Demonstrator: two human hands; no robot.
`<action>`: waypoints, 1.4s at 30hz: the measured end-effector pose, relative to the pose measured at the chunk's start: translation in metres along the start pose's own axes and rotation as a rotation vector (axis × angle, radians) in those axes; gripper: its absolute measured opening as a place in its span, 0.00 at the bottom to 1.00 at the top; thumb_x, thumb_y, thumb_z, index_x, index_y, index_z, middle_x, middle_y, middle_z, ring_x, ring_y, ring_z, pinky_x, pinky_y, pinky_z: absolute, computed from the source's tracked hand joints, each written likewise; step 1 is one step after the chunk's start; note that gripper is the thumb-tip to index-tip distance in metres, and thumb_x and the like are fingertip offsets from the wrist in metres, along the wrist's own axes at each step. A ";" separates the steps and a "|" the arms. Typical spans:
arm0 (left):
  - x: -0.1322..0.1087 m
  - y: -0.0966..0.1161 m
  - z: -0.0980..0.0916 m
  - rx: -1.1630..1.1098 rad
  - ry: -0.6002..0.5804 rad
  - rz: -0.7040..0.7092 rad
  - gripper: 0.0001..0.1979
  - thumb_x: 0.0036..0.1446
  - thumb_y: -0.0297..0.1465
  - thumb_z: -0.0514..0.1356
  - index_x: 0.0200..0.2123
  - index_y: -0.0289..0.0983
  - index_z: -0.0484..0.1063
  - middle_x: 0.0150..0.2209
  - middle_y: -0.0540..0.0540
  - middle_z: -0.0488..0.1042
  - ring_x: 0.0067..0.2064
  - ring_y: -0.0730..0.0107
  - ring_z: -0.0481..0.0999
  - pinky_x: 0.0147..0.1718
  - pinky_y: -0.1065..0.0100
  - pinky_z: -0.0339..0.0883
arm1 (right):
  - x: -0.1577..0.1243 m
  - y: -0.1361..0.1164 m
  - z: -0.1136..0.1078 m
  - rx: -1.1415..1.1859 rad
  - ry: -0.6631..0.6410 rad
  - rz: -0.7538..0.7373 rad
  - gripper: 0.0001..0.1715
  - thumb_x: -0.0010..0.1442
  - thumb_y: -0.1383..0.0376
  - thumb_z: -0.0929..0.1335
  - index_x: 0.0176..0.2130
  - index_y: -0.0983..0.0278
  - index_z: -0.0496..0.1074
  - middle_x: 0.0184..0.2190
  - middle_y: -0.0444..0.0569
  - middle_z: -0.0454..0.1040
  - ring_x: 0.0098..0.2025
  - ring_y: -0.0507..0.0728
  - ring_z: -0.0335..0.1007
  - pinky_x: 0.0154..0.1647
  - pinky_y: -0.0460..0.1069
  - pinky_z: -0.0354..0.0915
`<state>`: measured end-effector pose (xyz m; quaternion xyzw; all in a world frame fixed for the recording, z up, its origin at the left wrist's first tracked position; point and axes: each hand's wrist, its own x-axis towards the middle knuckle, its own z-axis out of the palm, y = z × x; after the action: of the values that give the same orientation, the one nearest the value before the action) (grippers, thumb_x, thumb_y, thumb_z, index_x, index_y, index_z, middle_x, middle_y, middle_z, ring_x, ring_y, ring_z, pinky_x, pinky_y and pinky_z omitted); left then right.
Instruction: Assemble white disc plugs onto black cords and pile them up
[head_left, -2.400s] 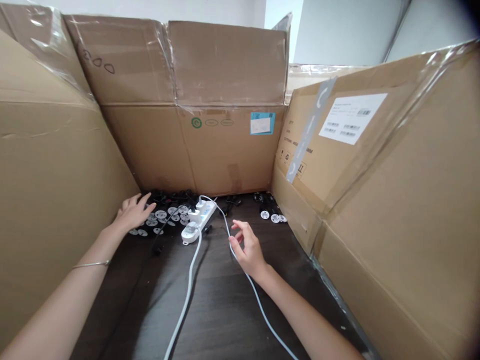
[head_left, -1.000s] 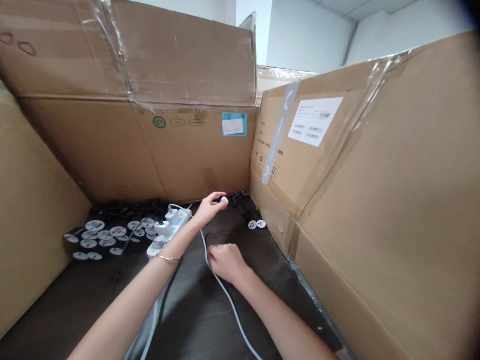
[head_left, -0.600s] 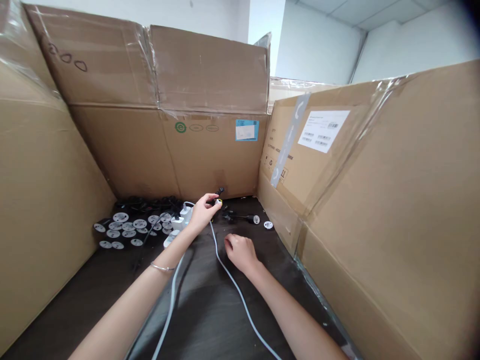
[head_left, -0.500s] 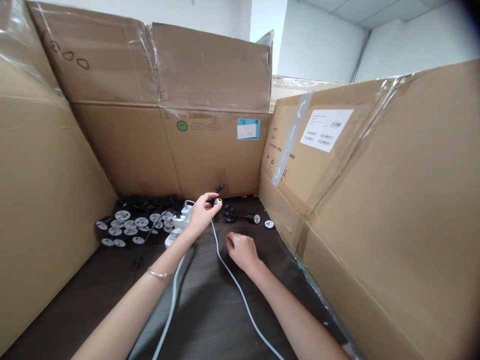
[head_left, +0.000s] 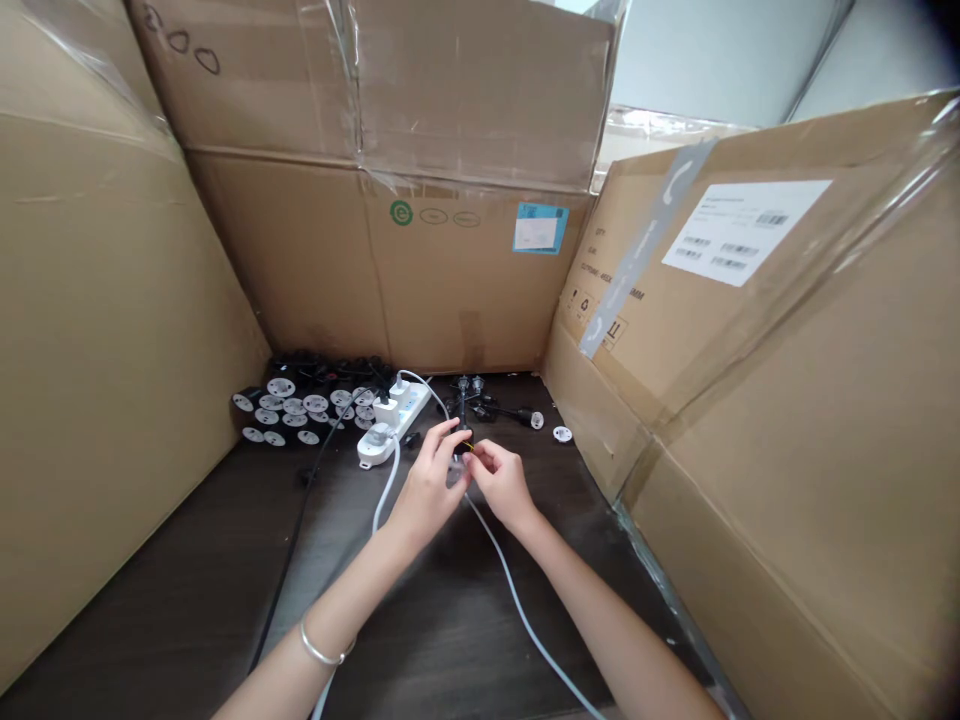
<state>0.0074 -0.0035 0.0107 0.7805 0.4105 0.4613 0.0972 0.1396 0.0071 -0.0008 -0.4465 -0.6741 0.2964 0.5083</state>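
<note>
dark tabletop (head_left: 187,560), left hand (head_left: 427,490), right hand (head_left: 504,487), now together over white cable (head_left: 510,590)

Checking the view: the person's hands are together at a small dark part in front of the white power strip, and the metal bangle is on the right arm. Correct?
Not quite: the head view shows the metal bangle on the left arm, not the right. The rest stands: the left hand and right hand are together at a small dark part in front of the white power strip.
</note>
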 end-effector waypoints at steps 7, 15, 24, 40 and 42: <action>0.002 -0.016 0.001 -0.284 0.053 -0.186 0.21 0.49 0.28 0.58 0.49 0.41 0.63 0.51 0.43 0.62 0.51 0.64 0.65 0.46 0.64 0.68 | -0.001 0.002 0.004 0.040 -0.032 0.014 0.13 0.57 0.60 0.61 0.30 0.68 0.67 0.23 0.45 0.67 0.23 0.48 0.60 0.24 0.42 0.56; 0.008 -0.039 -0.004 -0.543 0.175 -0.474 0.18 0.49 0.33 0.59 0.45 0.38 0.65 0.46 0.45 0.68 0.35 0.76 0.69 0.38 0.72 0.67 | -0.003 -0.003 -0.008 -0.309 -0.268 0.038 0.08 0.54 0.61 0.65 0.32 0.64 0.70 0.21 0.41 0.64 0.22 0.48 0.58 0.25 0.43 0.52; 0.010 -0.036 -0.009 -0.663 0.231 -0.489 0.19 0.46 0.30 0.61 0.43 0.37 0.64 0.47 0.44 0.67 0.36 0.73 0.72 0.40 0.70 0.69 | -0.012 -0.003 -0.005 -0.686 -0.545 0.012 0.15 0.45 0.64 0.72 0.36 0.61 0.70 0.35 0.44 0.64 0.33 0.51 0.63 0.31 0.44 0.54; 0.009 -0.023 -0.010 -0.984 0.085 -0.613 0.23 0.44 0.32 0.63 0.45 0.36 0.62 0.44 0.44 0.64 0.32 0.71 0.75 0.29 0.73 0.70 | 0.008 0.001 -0.005 0.355 0.053 0.217 0.21 0.49 0.62 0.69 0.44 0.66 0.70 0.34 0.48 0.71 0.28 0.50 0.67 0.22 0.42 0.62; 0.009 -0.021 -0.008 -0.954 0.057 -0.596 0.23 0.44 0.33 0.63 0.45 0.37 0.63 0.44 0.44 0.64 0.32 0.71 0.75 0.27 0.75 0.69 | 0.008 -0.002 -0.005 0.434 0.089 0.192 0.20 0.48 0.63 0.69 0.43 0.65 0.70 0.36 0.49 0.72 0.33 0.51 0.69 0.27 0.43 0.65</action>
<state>-0.0086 0.0144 0.0099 0.4876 0.3615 0.5692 0.5545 0.1436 0.0132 0.0056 -0.4013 -0.5262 0.4612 0.5910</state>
